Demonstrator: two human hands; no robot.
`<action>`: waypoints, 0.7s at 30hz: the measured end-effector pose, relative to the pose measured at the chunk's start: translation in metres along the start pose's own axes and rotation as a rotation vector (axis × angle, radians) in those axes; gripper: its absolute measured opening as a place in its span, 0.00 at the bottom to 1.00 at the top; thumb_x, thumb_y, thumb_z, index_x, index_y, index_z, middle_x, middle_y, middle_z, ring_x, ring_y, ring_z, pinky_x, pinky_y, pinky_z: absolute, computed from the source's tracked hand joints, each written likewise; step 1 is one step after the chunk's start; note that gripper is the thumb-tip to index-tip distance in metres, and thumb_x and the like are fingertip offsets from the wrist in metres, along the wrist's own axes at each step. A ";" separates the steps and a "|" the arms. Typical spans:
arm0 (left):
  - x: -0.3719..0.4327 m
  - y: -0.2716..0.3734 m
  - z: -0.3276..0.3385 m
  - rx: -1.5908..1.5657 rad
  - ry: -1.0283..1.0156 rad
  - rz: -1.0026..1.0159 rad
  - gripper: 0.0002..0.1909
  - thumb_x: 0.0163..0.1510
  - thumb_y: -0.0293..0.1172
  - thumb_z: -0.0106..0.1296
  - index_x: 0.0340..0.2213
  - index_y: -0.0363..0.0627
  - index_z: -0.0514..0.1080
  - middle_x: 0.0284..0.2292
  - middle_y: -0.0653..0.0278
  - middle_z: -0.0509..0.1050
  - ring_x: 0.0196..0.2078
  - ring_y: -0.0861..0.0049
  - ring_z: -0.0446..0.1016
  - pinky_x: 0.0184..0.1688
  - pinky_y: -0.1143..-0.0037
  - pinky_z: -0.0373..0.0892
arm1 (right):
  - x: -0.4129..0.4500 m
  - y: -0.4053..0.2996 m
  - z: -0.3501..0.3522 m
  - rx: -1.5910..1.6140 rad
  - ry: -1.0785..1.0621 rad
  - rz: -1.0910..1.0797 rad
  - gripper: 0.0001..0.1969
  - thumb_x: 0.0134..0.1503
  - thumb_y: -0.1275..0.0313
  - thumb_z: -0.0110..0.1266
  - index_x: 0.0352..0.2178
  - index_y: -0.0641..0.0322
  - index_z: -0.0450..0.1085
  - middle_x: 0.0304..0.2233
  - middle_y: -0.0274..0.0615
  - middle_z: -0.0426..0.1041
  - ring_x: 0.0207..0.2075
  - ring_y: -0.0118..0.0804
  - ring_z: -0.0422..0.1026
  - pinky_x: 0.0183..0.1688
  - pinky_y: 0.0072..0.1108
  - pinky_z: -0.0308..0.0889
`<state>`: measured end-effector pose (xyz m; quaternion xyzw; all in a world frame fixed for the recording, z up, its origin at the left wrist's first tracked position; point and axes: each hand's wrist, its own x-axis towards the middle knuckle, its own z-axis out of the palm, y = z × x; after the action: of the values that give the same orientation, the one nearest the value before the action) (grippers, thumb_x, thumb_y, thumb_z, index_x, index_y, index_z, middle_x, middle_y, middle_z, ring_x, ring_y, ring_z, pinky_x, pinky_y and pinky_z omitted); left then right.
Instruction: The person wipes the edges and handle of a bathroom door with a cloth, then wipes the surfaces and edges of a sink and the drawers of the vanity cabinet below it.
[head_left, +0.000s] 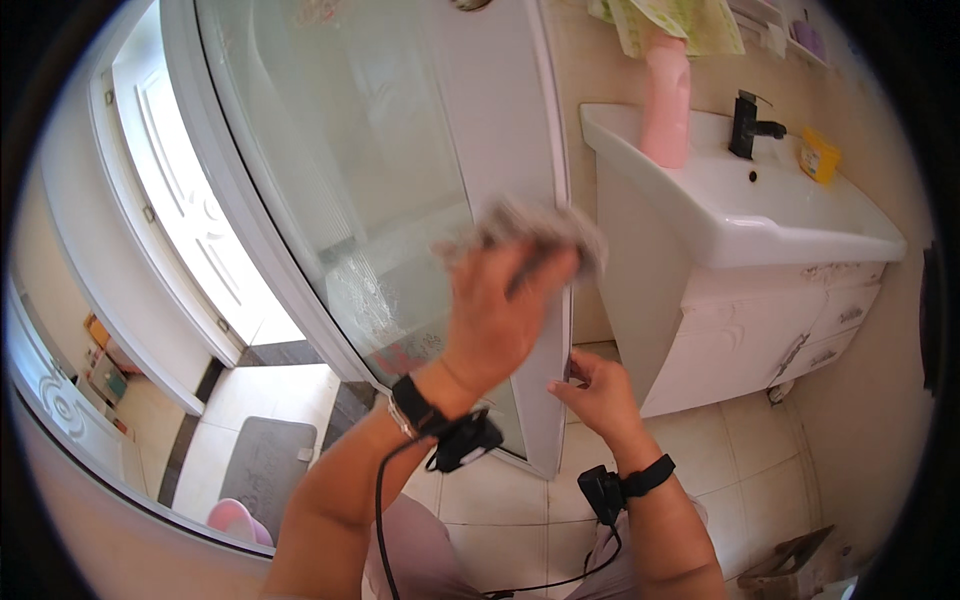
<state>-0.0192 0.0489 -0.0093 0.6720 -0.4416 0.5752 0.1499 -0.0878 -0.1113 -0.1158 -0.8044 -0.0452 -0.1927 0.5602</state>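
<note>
My left hand (499, 315) holds a blurred greyish-brown cloth (532, 221) against the white frame of a glass door (517, 112), near the door's outer edge. Part of the cloth bunches past my fingers on the right. Lower down, my right hand (592, 382) pinches the edge of the same door between thumb and fingers. Left of the frame, the glass panel (375, 172) shows wet streaks and a faint red and dark print near its bottom. A black strap with a small device and cable is on each wrist.
On the right, a white washbasin (795, 217) with a black faucet (746, 127) holds a pink bottle (666, 105) and yellow tub (819, 156); a cabinet (750, 337) stands beneath. At left are a grey mat (266, 457), pink bucket (236, 517) and white door (187, 180). A green-patterned towel (690, 26) hangs above.
</note>
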 end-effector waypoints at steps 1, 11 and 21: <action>-0.019 0.003 0.004 0.027 -0.070 0.142 0.27 0.47 0.26 0.52 0.51 0.63 0.72 0.45 0.65 0.63 0.48 0.63 0.62 0.50 0.67 0.62 | -0.002 -0.006 -0.004 -0.037 -0.012 0.009 0.19 0.44 0.71 0.64 0.40 0.65 0.72 0.30 0.53 0.75 0.30 0.49 0.74 0.36 0.29 0.70; 0.076 0.015 -0.013 -0.261 -0.088 -0.030 0.22 0.47 0.17 0.51 0.45 0.47 0.74 0.37 0.61 0.67 0.38 0.65 0.69 0.39 0.72 0.68 | -0.010 -0.010 -0.016 -0.353 0.100 -0.133 0.28 0.46 0.72 0.64 0.49 0.69 0.66 0.40 0.54 0.75 0.39 0.44 0.76 0.41 0.29 0.71; 0.048 0.093 0.037 -0.716 -0.349 -0.545 0.14 0.56 0.23 0.50 0.45 0.37 0.72 0.40 0.58 0.70 0.40 0.72 0.71 0.45 0.78 0.67 | -0.015 -0.040 -0.074 0.840 0.253 0.005 0.20 0.58 0.69 0.57 0.50 0.67 0.66 0.40 0.33 0.73 0.40 0.26 0.70 0.42 0.18 0.66</action>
<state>-0.0694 -0.0502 -0.0051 0.7557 -0.4384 0.2055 0.4410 -0.1327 -0.1626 -0.0638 -0.4768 -0.0489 -0.2532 0.8403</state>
